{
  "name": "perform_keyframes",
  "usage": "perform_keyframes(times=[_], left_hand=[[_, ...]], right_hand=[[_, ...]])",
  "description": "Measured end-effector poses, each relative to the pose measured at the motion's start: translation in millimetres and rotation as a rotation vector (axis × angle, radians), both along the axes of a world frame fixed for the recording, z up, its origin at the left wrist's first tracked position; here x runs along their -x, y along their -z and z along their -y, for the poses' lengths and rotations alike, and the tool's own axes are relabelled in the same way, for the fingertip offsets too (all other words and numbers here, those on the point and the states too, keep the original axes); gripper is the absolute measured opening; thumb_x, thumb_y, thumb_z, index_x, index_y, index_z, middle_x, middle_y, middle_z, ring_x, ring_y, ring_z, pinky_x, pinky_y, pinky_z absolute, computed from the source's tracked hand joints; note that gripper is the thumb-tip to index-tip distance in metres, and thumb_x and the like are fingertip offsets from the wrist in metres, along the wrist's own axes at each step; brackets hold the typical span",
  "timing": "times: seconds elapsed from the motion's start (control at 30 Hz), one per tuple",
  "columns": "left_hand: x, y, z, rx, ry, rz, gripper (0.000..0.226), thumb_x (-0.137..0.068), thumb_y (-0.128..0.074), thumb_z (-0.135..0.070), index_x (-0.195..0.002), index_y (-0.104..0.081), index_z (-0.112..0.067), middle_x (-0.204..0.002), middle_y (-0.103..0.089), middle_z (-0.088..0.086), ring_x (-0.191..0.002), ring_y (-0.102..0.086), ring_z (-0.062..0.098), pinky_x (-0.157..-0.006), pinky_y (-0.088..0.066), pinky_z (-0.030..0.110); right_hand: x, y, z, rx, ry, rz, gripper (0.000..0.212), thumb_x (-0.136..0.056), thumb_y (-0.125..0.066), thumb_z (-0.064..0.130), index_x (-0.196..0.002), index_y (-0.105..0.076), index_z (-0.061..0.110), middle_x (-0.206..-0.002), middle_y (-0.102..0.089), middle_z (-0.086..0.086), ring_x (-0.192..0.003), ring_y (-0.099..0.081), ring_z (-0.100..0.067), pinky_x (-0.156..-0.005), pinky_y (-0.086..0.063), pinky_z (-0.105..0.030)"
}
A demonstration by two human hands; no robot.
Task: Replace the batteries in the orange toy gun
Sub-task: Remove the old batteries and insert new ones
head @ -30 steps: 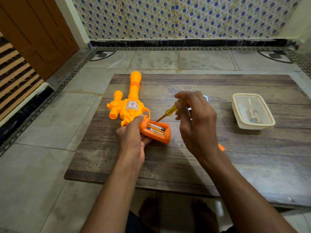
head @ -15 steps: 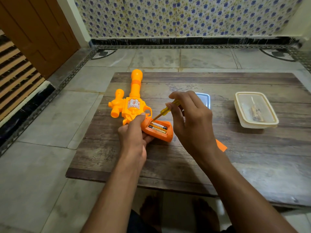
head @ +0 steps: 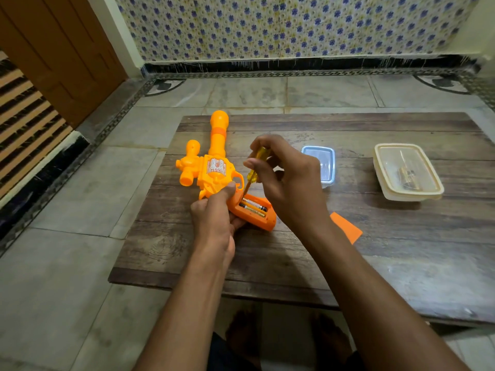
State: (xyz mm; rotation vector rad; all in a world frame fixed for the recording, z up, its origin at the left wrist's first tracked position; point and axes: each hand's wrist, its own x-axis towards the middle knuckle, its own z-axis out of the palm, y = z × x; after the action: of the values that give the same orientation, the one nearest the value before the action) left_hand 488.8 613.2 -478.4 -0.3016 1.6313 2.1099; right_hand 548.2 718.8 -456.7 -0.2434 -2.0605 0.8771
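— So, how far along am I?

— Roughly the early middle, I'd say. The orange toy gun (head: 214, 170) lies flat on the worktop (head: 401, 250), barrel pointing away from you, and its grip compartment is already open: two batteries (head: 253, 207) sit side by side inside it. The flat orange piece (head: 345, 227) lying just beside your right forearm looks like the removed cover. Your left hand (head: 214, 220) grasps the grip, its fingers wrapped around the underside and the thumb pressed on top. Your right hand (head: 289, 178) is clenched around the yellow screwdriver (head: 253, 172), whose tip reaches down to the near end of the batteries, so you seem to be prying the old cells out.

— What's left, and what have I got?

— Both cells are yet to come out; after that come fresh ones, then the cover. Counted: one gun, two batteries in it, one screwdriver, one cover, one blue-rimmed container (head: 322, 167) partly behind your right hand, one cream lidded container (head: 407, 172) to the right holding something I can't make out.
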Motion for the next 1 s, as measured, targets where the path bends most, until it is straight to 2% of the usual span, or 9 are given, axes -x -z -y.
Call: perform_keyframes(times=[0.2, 0.33, 0.43, 0.57, 0.67, 0.77, 0.87, 0.93, 1.0], left_hand=[[6, 2, 5, -0.011, 0.013, 0.039, 0.005, -0.094, -0.068, -0.015, -0.098, -0.067, -0.019, -0.104, -0.075, 0.016, -0.094, -0.075, 0.035, -0.083, -0.061, 0.052], [9, 2, 8, -0.031, -0.004, 0.067, 0.026, -0.096, -0.066, -0.019, -0.122, -0.063, -0.013, -0.111, -0.073, 0.018, -0.096, -0.074, 0.036, -0.087, -0.06, 0.055], [10, 2, 6, -0.032, 0.018, 0.064, 0.014, -0.096, -0.065, -0.017, -0.11, -0.067, -0.014, -0.104, -0.075, 0.017, -0.089, -0.075, 0.032, -0.081, -0.062, 0.051], [9, 5, 4, -0.012, 0.029, 0.047, 0.005, -0.095, -0.065, -0.015, -0.098, -0.069, -0.016, -0.093, -0.075, 0.014, -0.079, -0.075, 0.028, -0.073, -0.063, 0.045], [6, 5, 3, -0.006, 0.048, 0.034, 0.006, -0.095, -0.065, -0.014, -0.094, -0.071, -0.014, -0.083, -0.075, 0.011, -0.071, -0.074, 0.025, -0.071, -0.063, 0.044], [0, 5, 1, -0.013, 0.069, 0.025, 0.01, -0.094, -0.064, -0.013, -0.088, -0.072, -0.013, -0.066, -0.072, 0.004, -0.06, -0.071, 0.021, -0.068, -0.062, 0.043], [-3, 4, -1, -0.015, 0.067, 0.023, 0.013, -0.093, -0.065, -0.013, -0.083, -0.072, -0.013, -0.063, -0.07, 0.003, -0.058, -0.07, 0.019, -0.067, -0.061, 0.042], [-4, 4, -2, -0.022, 0.065, 0.033, 0.014, -0.093, -0.066, -0.011, -0.081, -0.073, -0.013, -0.065, -0.072, 0.005, -0.058, -0.07, 0.019, -0.064, -0.062, 0.041], [-4, 4, -2, -0.027, 0.069, 0.046, 0.015, -0.093, -0.066, -0.01, -0.081, -0.073, -0.013, -0.066, -0.072, 0.005, -0.06, -0.071, 0.021, -0.065, -0.062, 0.042]], right_hand=[[10, 0, -2, 0.153, -0.107, 0.02, 0.022, -0.094, -0.072, 0.016, -0.112, -0.063, 0.006, -0.088, -0.068, 0.0, -0.069, -0.07, -0.011, -0.057, -0.061, -0.034], [6, 1, -5, 0.145, -0.207, 0.073, 0.02, -0.095, -0.07, 0.009, -0.112, -0.059, 0.005, -0.092, -0.067, 0.0, -0.074, -0.07, -0.009, -0.059, -0.059, -0.025], [9, 5, -2, 0.136, -0.223, 0.101, 0.017, -0.1, -0.062, 0.01, -0.116, -0.056, 0.009, -0.092, -0.069, -0.001, -0.081, -0.071, -0.007, -0.068, -0.06, -0.035], [17, 7, 2, 0.125, -0.164, 0.105, 0.026, -0.101, -0.057, 0.015, -0.127, -0.053, 0.011, -0.082, -0.071, -0.004, -0.064, -0.061, -0.004, -0.062, -0.052, -0.025], [27, 5, 6, 0.153, -0.085, 0.082, 0.025, -0.097, -0.063, 0.021, -0.117, -0.058, 0.006, -0.073, -0.064, 0.008, -0.062, -0.059, -0.007, -0.061, -0.046, -0.022], [38, 7, 11, 0.132, -0.066, 0.074, 0.021, -0.096, -0.062, 0.022, -0.106, -0.066, 0.004, -0.071, -0.065, -0.003, -0.063, -0.054, -0.012, -0.061, -0.042, -0.029], [44, 9, 12, 0.124, -0.08, 0.077, 0.023, -0.098, -0.058, 0.022, -0.105, -0.069, 0.004, -0.071, -0.065, -0.002, -0.064, -0.052, -0.006, -0.061, -0.04, -0.021], [46, 10, 11, 0.143, -0.072, 0.082, 0.022, -0.098, -0.057, 0.021, -0.102, -0.07, 0.004, -0.069, -0.06, 0.005, -0.061, -0.051, -0.004, -0.059, -0.035, -0.011], [47, 9, 7, 0.169, -0.049, 0.09, 0.02, -0.099, -0.058, 0.02, -0.098, -0.071, 0.005, -0.065, -0.056, 0.011, -0.058, -0.052, 0.004, -0.059, -0.033, -0.008]])
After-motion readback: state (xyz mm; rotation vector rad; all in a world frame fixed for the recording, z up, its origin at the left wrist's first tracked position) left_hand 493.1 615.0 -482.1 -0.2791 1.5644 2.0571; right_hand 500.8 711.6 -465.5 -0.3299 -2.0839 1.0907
